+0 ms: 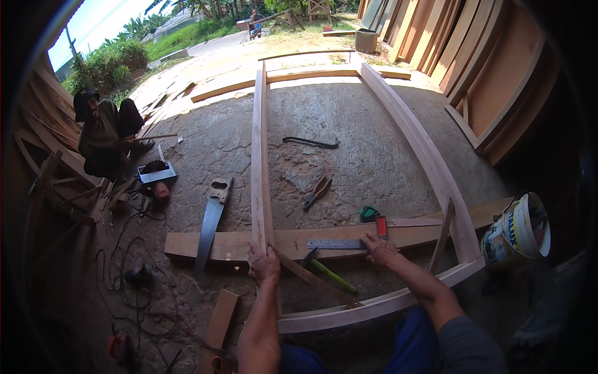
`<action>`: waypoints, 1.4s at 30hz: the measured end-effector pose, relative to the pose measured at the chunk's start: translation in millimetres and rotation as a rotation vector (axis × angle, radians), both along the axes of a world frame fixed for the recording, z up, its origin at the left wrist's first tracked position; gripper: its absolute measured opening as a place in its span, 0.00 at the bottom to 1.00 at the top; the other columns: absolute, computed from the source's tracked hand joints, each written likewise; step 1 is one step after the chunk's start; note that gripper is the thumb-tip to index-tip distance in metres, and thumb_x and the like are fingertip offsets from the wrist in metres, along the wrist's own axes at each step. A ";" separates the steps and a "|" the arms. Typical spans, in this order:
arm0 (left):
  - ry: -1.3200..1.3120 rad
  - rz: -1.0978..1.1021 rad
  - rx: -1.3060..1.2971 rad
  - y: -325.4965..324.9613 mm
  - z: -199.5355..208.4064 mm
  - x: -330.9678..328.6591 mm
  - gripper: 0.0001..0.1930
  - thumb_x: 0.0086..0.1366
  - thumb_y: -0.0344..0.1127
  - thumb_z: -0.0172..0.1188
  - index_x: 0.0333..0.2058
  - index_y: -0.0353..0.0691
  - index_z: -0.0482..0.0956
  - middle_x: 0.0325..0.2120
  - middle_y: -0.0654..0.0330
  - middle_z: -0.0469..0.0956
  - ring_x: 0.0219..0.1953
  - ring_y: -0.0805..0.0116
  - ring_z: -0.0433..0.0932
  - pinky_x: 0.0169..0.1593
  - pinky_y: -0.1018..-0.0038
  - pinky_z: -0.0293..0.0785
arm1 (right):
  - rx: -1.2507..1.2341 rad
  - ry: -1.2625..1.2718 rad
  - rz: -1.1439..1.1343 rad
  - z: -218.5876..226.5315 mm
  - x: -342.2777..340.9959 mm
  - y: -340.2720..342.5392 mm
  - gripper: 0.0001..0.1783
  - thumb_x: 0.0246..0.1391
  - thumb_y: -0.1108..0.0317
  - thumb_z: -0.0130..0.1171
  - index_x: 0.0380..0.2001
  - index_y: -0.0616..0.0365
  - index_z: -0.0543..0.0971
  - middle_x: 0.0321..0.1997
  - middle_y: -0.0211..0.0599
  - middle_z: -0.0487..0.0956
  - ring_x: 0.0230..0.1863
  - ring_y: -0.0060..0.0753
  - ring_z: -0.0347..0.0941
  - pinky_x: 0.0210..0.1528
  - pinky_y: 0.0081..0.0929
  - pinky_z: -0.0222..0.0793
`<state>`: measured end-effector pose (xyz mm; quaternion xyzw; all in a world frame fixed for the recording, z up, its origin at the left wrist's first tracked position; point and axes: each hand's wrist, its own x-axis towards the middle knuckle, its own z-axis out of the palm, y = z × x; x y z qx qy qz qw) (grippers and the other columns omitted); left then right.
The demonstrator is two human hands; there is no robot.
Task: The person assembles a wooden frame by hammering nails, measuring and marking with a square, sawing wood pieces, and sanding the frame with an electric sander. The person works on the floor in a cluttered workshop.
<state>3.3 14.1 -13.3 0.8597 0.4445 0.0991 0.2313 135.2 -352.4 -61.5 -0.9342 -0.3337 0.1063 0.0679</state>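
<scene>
left hand on frame, right hand at square

frame (260, 174): lies flat in front of the person, its long rails passing over a plank (180, 245). left hand (265, 265) straddles the left rail near its lower end; thumb on one side, fingers closed round the other. right hand (380, 250) touches the square (336, 244), which lies on the plank between the rails, blade to the left. right fingers reach forward, slightly bent; cannot tell whether they pinch.

handling, judged: frame long, stiff, fairly heavy, rough enough not to slip; corners probably weakest. best hold: both long rails, well apart. square light, rigid, blade likely slick; take it by the red-edged stock. hammer (333, 275) lies close by, between the hands.
</scene>
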 end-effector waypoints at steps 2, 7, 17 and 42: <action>-0.024 -0.002 0.010 4.3 -3.1 -2.0 0.39 0.67 0.50 0.59 0.71 0.41 0.58 0.63 0.47 0.70 0.61 0.47 0.75 0.59 0.48 0.73 | -0.016 -0.024 -0.002 7.9 1.9 8.9 0.24 0.57 0.68 0.58 0.58 0.48 0.71 0.65 0.39 0.70 0.55 0.52 0.79 0.53 0.52 0.78; -0.015 -0.006 -0.036 -3.5 2.6 1.8 0.38 0.67 0.49 0.60 0.70 0.39 0.59 0.63 0.46 0.70 0.62 0.45 0.73 0.60 0.49 0.73 | -0.228 -0.017 -0.027 7.5 2.6 13.0 0.16 0.62 0.68 0.53 0.53 0.49 0.72 0.65 0.43 0.70 0.50 0.48 0.82 0.45 0.48 0.81; -0.092 -0.014 -0.081 -7.0 7.2 0.3 0.36 0.68 0.46 0.58 0.69 0.34 0.61 0.64 0.44 0.69 0.60 0.42 0.74 0.58 0.49 0.74 | -0.255 -0.255 0.031 58.0 6.1 -26.8 0.06 0.64 0.65 0.52 0.41 0.50 0.76 0.30 0.44 0.85 0.33 0.50 0.85 0.32 0.49 0.80; -0.290 -1.136 -0.012 -176.4 119.8 -61.6 0.29 0.65 0.39 0.65 0.61 0.43 0.65 0.47 0.46 0.77 0.51 0.42 0.78 0.50 0.51 0.77 | 0.834 0.777 -0.051 177.9 -26.1 6.6 0.28 0.66 0.43 0.58 0.41 0.64 0.79 0.34 0.37 0.82 0.38 0.27 0.78 0.42 0.31 0.74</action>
